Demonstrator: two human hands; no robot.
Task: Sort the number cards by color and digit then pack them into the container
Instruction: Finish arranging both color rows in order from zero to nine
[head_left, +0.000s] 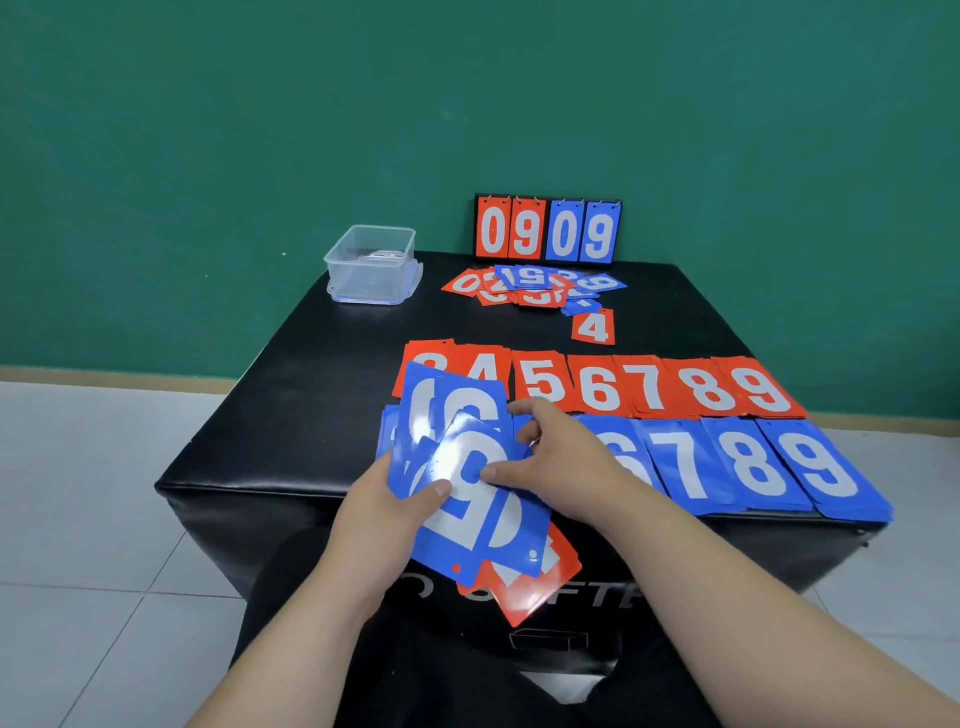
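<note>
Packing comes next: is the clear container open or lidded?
Open: the container has nothing on top; its lid seems to lie underneath.

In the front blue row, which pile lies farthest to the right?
The blue 9 pile, the last one, just right of the blue 8 pile.

Black bench carried a scoreboard upright at far edge. Clear container sat left of scoreboard; mixed card pile just before it; red row, then blue row, nearer.

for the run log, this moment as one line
phase: sorting | left hand: holds card fan | right hand: pinches top blue card | laid out: red row, blue row | container: back left
</note>
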